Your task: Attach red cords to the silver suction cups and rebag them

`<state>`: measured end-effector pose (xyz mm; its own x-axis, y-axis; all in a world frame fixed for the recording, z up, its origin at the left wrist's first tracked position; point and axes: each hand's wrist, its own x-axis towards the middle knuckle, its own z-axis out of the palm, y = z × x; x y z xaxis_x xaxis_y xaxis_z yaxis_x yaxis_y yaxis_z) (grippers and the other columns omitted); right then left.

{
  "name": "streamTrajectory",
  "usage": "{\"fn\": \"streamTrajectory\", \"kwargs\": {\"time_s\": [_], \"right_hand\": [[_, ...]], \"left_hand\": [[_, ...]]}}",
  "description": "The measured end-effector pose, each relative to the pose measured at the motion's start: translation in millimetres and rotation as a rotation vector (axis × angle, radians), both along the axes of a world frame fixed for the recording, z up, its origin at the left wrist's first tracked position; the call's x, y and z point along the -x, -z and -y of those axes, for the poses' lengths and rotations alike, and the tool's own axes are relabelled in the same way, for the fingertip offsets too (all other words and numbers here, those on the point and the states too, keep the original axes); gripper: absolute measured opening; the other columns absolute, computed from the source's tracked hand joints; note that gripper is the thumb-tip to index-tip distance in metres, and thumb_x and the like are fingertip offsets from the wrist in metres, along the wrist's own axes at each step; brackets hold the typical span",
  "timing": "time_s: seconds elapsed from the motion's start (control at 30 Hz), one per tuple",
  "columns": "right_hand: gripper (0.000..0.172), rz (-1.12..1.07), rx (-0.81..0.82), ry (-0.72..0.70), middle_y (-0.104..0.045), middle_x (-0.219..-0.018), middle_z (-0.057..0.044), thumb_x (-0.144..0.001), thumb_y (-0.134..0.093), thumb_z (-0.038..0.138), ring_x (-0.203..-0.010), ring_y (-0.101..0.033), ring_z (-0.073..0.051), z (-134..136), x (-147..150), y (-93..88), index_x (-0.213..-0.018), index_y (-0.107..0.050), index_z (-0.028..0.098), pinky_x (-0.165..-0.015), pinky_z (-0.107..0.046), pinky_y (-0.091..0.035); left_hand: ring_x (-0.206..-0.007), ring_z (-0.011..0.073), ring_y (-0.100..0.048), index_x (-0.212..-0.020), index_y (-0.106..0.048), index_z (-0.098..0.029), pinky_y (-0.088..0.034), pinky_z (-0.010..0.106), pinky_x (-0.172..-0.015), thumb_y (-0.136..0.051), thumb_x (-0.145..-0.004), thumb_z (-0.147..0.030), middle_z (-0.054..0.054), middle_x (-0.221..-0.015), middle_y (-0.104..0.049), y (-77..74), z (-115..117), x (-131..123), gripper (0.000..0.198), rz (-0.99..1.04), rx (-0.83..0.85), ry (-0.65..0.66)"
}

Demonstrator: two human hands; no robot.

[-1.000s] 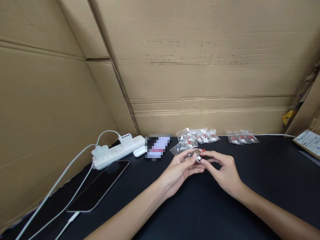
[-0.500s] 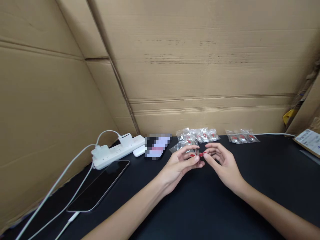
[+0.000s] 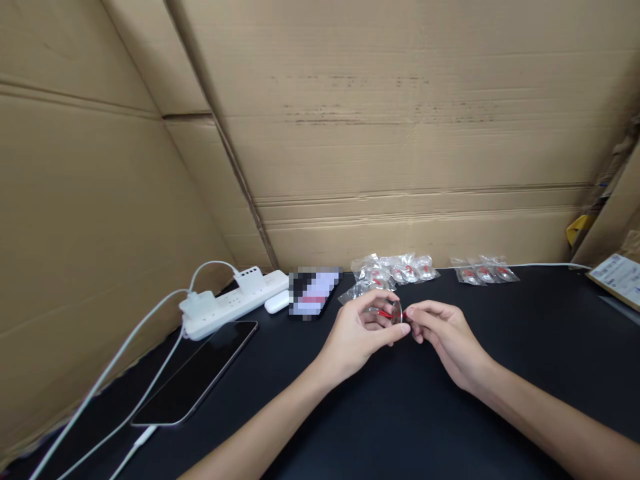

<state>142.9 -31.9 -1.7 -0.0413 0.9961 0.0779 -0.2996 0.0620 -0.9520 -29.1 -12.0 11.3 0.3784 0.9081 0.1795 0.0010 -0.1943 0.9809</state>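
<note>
My left hand (image 3: 353, 337) grips a small, shiny round metal disc (image 3: 397, 312) by its rim, thumb below and fingers above. The disc stands on edge, and a red cord (image 3: 384, 313) shows on its left side. On the other side my right hand (image 3: 450, 337) is closed, thumb and forefinger pinching the red cord close to the disc. Just behind my left hand lie several clear plastic packets (image 3: 377, 272) holding round silvery pieces with red on them. Farther right is another small group of such packets (image 3: 485, 272).
A white power strip (image 3: 235, 307) with plugged-in chargers and cables sits at the left. Near it are a dark tablet (image 3: 197, 373), a white case (image 3: 277, 302) and a phone with a blurred screen (image 3: 316, 292). Cardboard walls (image 3: 400, 153) enclose the black table. A labelled package (image 3: 617, 280) lies far right.
My right hand has closed in on the disc, its fingers now bunched at the cord. My left hand has turned the disc so its edge and the cord behind it show more.
</note>
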Motion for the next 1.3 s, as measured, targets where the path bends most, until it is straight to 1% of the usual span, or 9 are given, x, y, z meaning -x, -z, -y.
{"fn": "streamTrajectory", "kwargs": {"time_s": [0.27,0.43,0.57,0.67,0.77,0.9,1.03,1.17,1.3], "right_hand": [[0.017,-0.398,0.183,-0.269,-0.043,-0.068,0.003,-0.077,-0.075,0.025,-0.056,-0.033,-0.007,-1,1,2.9,-0.072,-0.062,0.014,-0.052,-0.022,-0.032],[0.027,-0.318,0.188,-0.366,-0.037,-0.067,0.005,-0.08,-0.072,0.034,-0.051,-0.022,-0.006,5,1,-5.8,-0.07,-0.054,0.016,-0.048,-0.022,-0.026],[0.035,0.023,0.113,-0.246,-0.038,-0.063,0.007,-0.072,-0.079,0.039,-0.05,-0.026,-0.006,9,7,-6.3,-0.074,-0.051,0.018,-0.045,-0.02,-0.022],[0.04,0.208,0.012,-0.109,-0.045,-0.064,0.007,-0.063,-0.084,0.033,-0.054,-0.039,-0.008,9,13,3.0,-0.073,-0.048,0.02,-0.048,-0.02,-0.031],[0.037,0.314,-0.065,-0.01,-0.047,-0.061,0.007,-0.066,-0.08,0.032,-0.054,-0.042,-0.009,6,15,15.4,-0.069,-0.045,0.021,-0.05,-0.022,-0.035],[0.031,0.442,-0.115,0.059,-0.048,-0.059,0.006,-0.068,-0.076,0.026,-0.054,-0.044,-0.01,2,14,22.6,-0.066,-0.045,0.021,-0.049,-0.022,-0.035],[0.028,0.376,-0.104,0.026,-0.048,-0.059,0.006,-0.072,-0.074,0.03,-0.051,-0.044,-0.009,3,13,16.4,-0.068,-0.048,0.02,-0.046,-0.021,-0.036],[0.031,0.214,0.034,-0.045,-0.048,-0.057,0.007,-0.073,-0.071,0.042,-0.041,-0.04,-0.006,4,12,8.7,-0.073,-0.051,0.019,-0.036,-0.019,-0.034],[0.026,0.242,0.038,-0.022,-0.05,-0.054,0.007,-0.071,-0.072,0.036,-0.037,-0.041,-0.006,3,10,6.5,-0.071,-0.053,0.018,-0.035,-0.019,-0.035]], "left_hand": [[-0.067,0.0113,-0.062,-0.103,-0.062,-0.019,-0.054,0.029,-0.067,-0.081,-0.07,-0.027,0.003,-0.096,-0.06,0.3,0,0,0.039,-0.005,-0.028,0.015],[-0.069,0.0127,-0.061,-0.103,-0.062,-0.019,-0.052,0.027,-0.066,-0.08,-0.072,-0.031,0.004,-0.097,-0.062,-2.3,0,3,0.038,-0.08,-0.104,-0.007],[-0.069,0.0147,-0.059,-0.103,-0.064,-0.02,-0.05,0.027,-0.063,-0.074,-0.075,-0.029,0.004,-0.093,-0.065,-1.9,3,4,0.031,-0.272,-0.289,-0.051],[-0.072,0.0162,-0.058,-0.099,-0.067,-0.021,-0.047,0.027,-0.064,-0.071,-0.075,-0.022,0.004,-0.091,-0.062,-1.3,9,2,0.024,-0.432,-0.466,-0.114],[-0.071,0.0155,-0.056,-0.097,-0.066,-0.02,-0.046,0.026,-0.064,-0.067,-0.075,-0.016,0.003,-0.089,-0.059,-0.6,16,-2,0.022,-0.518,-0.567,-0.126],[-0.072,0.0155,-0.056,-0.095,-0.066,-0.02,-0.045,0.026,-0.064,-0.064,-0.074,-0.012,0.003,-0.091,-0.056,1.1,23,-7,0.023,-0.566,-0.599,-0.109],[-0.066,0.0136,-0.054,-0.097,-0.066,-0.02,-0.045,0.025,-0.06,-0.065,-0.073,-0.013,0.003,-0.089,-0.056,2.0,22,-6,0.025,-0.588,-0.586,-0.132],[-0.067,0.0145,-0.056,-0.102,-0.067,-0.02,-0.047,0.026,-0.062,-0.069,-0.078,-0.022,0.002,-0.088,-0.057,2.5,17,-3,0.025,-0.569,-0.581,-0.152],[-0.073,0.0164,-0.059,-0.108,-0.066,-0.022,-0.05,0.028,-0.067,-0.068,-0.08,-0.024,0.004,-0.093,-0.058,5.1,15,-2,0.027,-0.557,-0.605,-0.146]]}}
